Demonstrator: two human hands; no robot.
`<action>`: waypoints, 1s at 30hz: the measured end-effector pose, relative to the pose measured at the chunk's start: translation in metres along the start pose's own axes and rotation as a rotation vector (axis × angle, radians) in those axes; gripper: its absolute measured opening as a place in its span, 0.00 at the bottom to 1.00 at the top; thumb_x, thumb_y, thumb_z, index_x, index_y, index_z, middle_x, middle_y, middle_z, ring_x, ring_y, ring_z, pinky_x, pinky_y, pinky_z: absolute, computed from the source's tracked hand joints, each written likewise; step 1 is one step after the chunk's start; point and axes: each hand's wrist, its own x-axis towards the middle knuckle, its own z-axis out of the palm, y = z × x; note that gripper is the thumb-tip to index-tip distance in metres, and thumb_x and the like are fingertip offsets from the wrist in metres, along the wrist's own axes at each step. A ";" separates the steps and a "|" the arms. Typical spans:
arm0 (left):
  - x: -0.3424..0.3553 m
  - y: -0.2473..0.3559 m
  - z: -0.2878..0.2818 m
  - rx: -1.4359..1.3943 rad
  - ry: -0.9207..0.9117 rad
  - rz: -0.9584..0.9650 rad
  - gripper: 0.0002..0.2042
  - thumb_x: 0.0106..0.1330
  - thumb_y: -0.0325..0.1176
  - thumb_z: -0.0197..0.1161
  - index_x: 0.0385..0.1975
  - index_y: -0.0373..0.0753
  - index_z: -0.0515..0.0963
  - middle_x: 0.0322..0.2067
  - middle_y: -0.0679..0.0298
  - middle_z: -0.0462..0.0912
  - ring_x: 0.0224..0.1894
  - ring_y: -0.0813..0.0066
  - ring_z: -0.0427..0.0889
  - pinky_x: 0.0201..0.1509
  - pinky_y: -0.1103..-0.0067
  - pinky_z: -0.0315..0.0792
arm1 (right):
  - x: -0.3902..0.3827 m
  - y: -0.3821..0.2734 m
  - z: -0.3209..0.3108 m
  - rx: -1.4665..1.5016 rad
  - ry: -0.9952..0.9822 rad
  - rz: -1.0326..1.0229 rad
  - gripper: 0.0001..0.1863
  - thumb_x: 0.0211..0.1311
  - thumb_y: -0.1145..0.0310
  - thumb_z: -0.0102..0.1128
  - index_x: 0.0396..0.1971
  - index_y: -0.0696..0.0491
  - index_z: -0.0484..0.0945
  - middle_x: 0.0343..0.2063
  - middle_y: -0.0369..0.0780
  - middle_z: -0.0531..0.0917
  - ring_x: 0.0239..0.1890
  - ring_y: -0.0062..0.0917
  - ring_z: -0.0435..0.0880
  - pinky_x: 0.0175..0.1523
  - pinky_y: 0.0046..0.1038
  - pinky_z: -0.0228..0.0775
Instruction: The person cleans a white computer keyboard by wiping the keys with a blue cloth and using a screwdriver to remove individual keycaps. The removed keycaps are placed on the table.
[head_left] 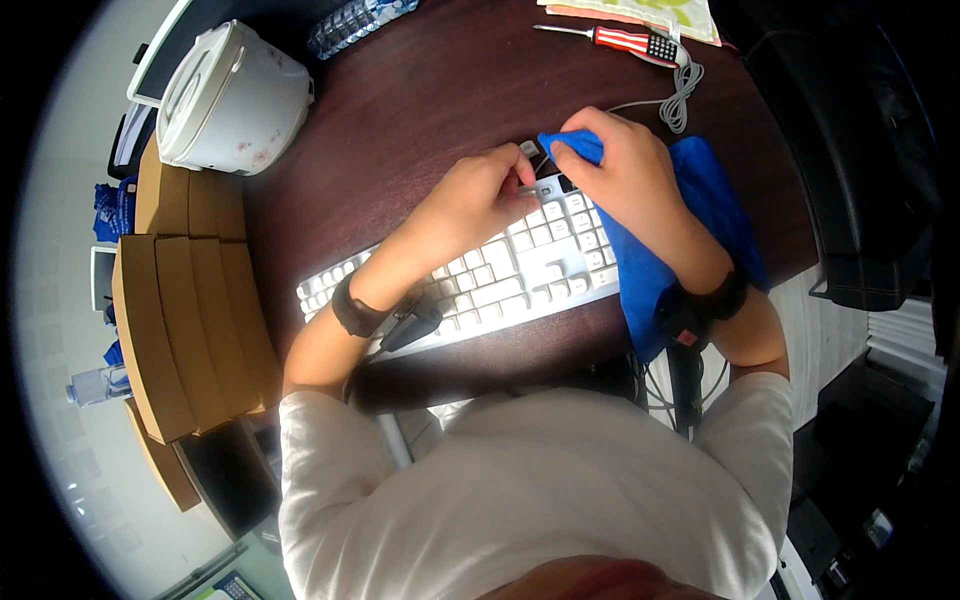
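Note:
A white keyboard lies slanted on the dark table before me. Over its upper right part is my left hand, closed, its thumb and fingers curled down near the key tops; what is between them, if anything, is hidden. My right hand pinches a bunched corner of a blue cloth just above the keyboard's far right corner. The rest of the cloth hangs under my right forearm, over the keyboard's right end and the table. A small pale piece shows beside my left fingertips.
A white rice cooker and stacked cardboard boxes stand at the left. A red-and-white-handled screwdriver, a coiled grey cable and a folded patterned cloth lie at the far right. A black chair is beyond the table's right edge.

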 end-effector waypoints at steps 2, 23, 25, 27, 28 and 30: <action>-0.001 -0.005 0.001 0.050 0.039 0.059 0.10 0.60 0.30 0.69 0.35 0.32 0.77 0.26 0.60 0.78 0.26 0.73 0.76 0.32 0.75 0.71 | 0.000 -0.001 -0.001 -0.008 -0.002 0.002 0.11 0.58 0.61 0.66 0.29 0.53 0.79 0.24 0.43 0.84 0.26 0.36 0.85 0.31 0.35 0.76; -0.002 -0.007 -0.010 -0.044 -0.025 -0.003 0.07 0.65 0.27 0.65 0.42 0.36 0.83 0.34 0.64 0.82 0.35 0.80 0.80 0.38 0.81 0.74 | 0.001 -0.002 -0.002 -0.007 -0.028 0.018 0.11 0.58 0.61 0.66 0.31 0.54 0.80 0.25 0.43 0.85 0.27 0.35 0.86 0.32 0.34 0.76; -0.001 -0.005 -0.010 -0.065 -0.052 -0.041 0.08 0.65 0.27 0.65 0.43 0.37 0.83 0.34 0.64 0.82 0.34 0.79 0.80 0.38 0.80 0.74 | 0.001 -0.001 -0.002 -0.011 -0.028 0.019 0.11 0.58 0.61 0.66 0.31 0.54 0.80 0.25 0.43 0.85 0.27 0.35 0.86 0.32 0.34 0.76; 0.000 -0.009 -0.010 -0.034 -0.065 0.010 0.09 0.65 0.27 0.65 0.44 0.37 0.83 0.34 0.62 0.82 0.34 0.77 0.81 0.38 0.78 0.74 | 0.001 -0.002 -0.002 -0.013 -0.030 0.014 0.11 0.58 0.61 0.66 0.31 0.54 0.80 0.25 0.43 0.85 0.27 0.35 0.86 0.32 0.34 0.76; 0.000 -0.012 -0.009 -0.015 -0.041 0.074 0.08 0.65 0.27 0.65 0.43 0.37 0.83 0.34 0.62 0.82 0.34 0.76 0.81 0.38 0.78 0.74 | 0.001 -0.001 -0.001 -0.013 -0.032 0.011 0.11 0.58 0.60 0.66 0.31 0.54 0.80 0.25 0.43 0.85 0.27 0.35 0.86 0.32 0.34 0.76; 0.000 -0.017 -0.006 0.023 0.007 0.202 0.08 0.65 0.27 0.65 0.42 0.37 0.83 0.34 0.61 0.83 0.34 0.73 0.82 0.38 0.77 0.75 | 0.000 -0.001 -0.001 -0.003 -0.029 0.006 0.11 0.58 0.60 0.66 0.31 0.53 0.80 0.25 0.43 0.85 0.27 0.35 0.86 0.32 0.34 0.76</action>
